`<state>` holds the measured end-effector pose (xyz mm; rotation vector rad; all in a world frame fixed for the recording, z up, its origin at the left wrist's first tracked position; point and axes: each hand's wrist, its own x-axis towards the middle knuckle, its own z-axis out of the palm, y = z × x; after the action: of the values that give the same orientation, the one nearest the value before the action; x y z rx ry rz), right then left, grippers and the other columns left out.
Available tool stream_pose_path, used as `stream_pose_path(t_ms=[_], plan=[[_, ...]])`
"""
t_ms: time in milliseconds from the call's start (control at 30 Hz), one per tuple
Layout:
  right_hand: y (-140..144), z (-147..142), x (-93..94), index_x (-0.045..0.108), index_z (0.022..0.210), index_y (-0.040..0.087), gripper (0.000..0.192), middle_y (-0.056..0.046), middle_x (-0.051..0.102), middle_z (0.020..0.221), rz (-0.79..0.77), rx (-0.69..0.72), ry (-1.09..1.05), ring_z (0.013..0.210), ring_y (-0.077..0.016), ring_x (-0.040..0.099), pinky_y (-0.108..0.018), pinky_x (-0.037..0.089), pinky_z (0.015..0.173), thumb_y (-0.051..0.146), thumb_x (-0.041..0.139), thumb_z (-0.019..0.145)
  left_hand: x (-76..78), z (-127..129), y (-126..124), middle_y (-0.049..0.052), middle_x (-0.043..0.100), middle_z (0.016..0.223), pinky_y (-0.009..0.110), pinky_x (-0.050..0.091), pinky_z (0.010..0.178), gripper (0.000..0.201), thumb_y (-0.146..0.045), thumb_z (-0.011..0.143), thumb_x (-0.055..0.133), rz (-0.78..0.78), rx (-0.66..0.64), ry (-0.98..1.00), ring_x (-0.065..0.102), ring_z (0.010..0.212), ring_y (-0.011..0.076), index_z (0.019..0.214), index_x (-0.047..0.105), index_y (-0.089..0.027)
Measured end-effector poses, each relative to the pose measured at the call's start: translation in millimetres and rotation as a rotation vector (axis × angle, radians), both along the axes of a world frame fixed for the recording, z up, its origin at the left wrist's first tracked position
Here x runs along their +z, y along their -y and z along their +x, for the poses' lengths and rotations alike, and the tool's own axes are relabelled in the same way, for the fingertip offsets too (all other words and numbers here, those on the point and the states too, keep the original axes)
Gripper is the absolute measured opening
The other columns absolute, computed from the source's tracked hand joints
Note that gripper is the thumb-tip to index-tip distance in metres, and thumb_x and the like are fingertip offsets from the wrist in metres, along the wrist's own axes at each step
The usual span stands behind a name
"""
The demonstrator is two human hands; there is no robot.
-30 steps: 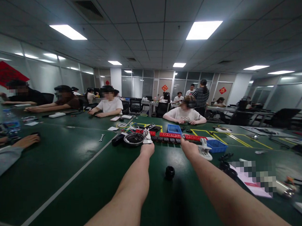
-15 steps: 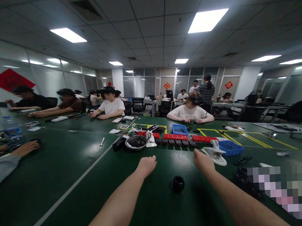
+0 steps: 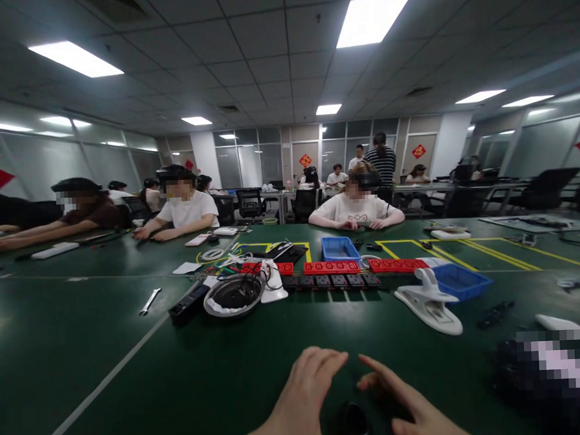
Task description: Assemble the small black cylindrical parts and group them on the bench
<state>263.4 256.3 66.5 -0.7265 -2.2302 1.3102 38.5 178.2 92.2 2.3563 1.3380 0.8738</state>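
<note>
Green desk: at its near edge, left hand and right hand, fingers spread, holding nothing, flank 1 black knob.

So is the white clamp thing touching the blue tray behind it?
Cannot tell. In the head view the white clamp overlaps the near edge of the blue tray, so no gap or contact shows plainly.

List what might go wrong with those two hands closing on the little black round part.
The black round part lies loose on the smooth green table between the left hand and the right hand; a nudge might roll it away. It sits at the picture's bottom edge, half hidden, so a grasp may miss.
</note>
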Motion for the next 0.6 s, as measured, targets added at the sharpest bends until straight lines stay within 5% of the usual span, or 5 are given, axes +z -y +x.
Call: stream_pose_path(t_ms=[133, 267, 367, 600], plan=[[-2.5, -11.7, 14.4, 0.033, 0.125, 0.026, 0.077, -0.008, 0.047, 0.116, 0.004, 0.099, 0.299, 0.104, -0.0231, 0.043, -0.032, 0.033, 0.087, 0.052, 0.060, 0.058, 4.6, 0.6, -14.9, 0.004, 0.052, 0.104, 0.031, 0.038, 0.081, 0.053, -0.057, 0.063, 0.054, -0.085, -0.101, -0.033, 0.045, 0.095, 0.0199, 0.109, 0.048, -0.031], [-11.4, -31.2, 0.3, 0.062, 0.089, 0.027, 0.033, -0.005, 0.061, 0.085, 0.165, 0.181, 0.454, 0.079, -0.0211, 0.052, -0.031, 0.038, 0.071, 0.048, 0.055, 0.064, -2.3, 1.6, -17.7, 0.001, 0.057, 0.096, 0.026, 0.037, 0.076, 0.033, -0.048, 0.075, 0.046, -0.131, -0.176, -0.072, 0.049, 0.089, 0.0157, 0.104, 0.052, -0.032], [-8.5, -34.7, -7.8, 0.060, 0.089, 0.026, 0.034, -0.003, 0.059, 0.088, 0.240, 0.163, 0.395, 0.079, -0.0194, 0.049, -0.030, 0.034, 0.069, 0.049, 0.053, 0.065, -4.7, 4.1, -15.5, 0.002, 0.057, 0.096, 0.025, 0.037, 0.075, 0.034, -0.046, 0.075, 0.048, -0.150, -0.196, -0.040, 0.050, 0.087, 0.0154, 0.104, 0.051, -0.029], [21.7, -36.3, 13.2, 0.056, 0.072, 0.017, 0.031, -0.002, 0.055, 0.076, 0.280, -0.001, 0.387, 0.073, -0.0173, 0.047, -0.027, 0.032, 0.065, 0.044, 0.062, 0.057, -7.4, 16.3, -5.9, 0.004, 0.053, 0.083, 0.028, 0.038, 0.069, 0.045, -0.046, 0.053, 0.067, -0.237, 0.060, 0.055, 0.048, 0.076, 0.0179, 0.088, 0.056, -0.020]])
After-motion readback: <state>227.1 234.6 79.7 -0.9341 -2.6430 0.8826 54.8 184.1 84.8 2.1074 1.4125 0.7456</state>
